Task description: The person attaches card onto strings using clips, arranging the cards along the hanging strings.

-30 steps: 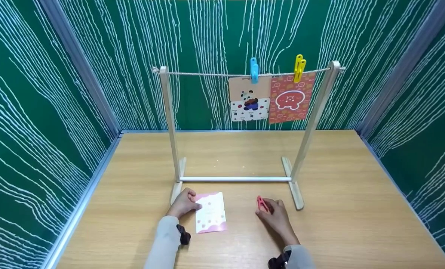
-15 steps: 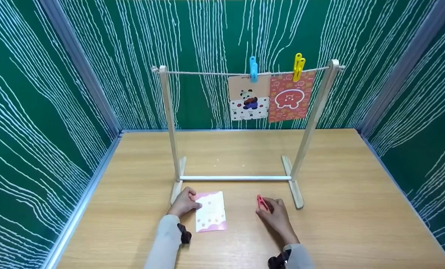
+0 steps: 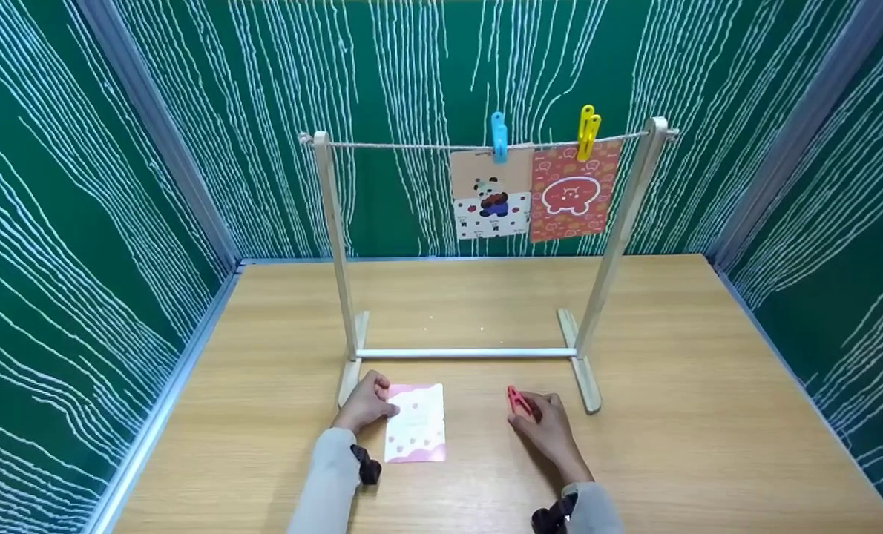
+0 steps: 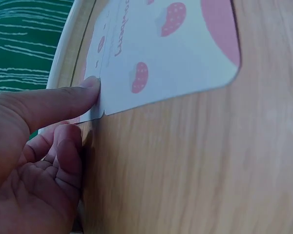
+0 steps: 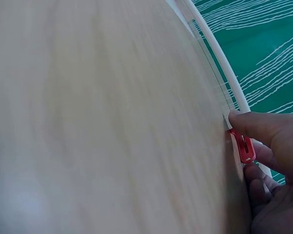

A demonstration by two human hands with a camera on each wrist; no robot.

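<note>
In the head view a white-and-pink card with strawberry prints lies over the table in front of the rack. My left hand pinches its upper left edge; the left wrist view shows the thumb on the card's face and curled fingers beneath. To the right, my right hand holds a red clothespin between thumb and fingers, low over the table. The right wrist view shows part of this clothespin between the thumb and fingers.
Behind the hands stands a wooden rack with a left post, right post, white crossbar and taut string. A blue clothespin holds a panda card; a yellow clothespin holds a red card.
The strawberry card has turned slightly in my left hand, its near end swinging a little left. My right hand keeps the red clothespin in nearly the same place. The head view has shifted slightly.
</note>
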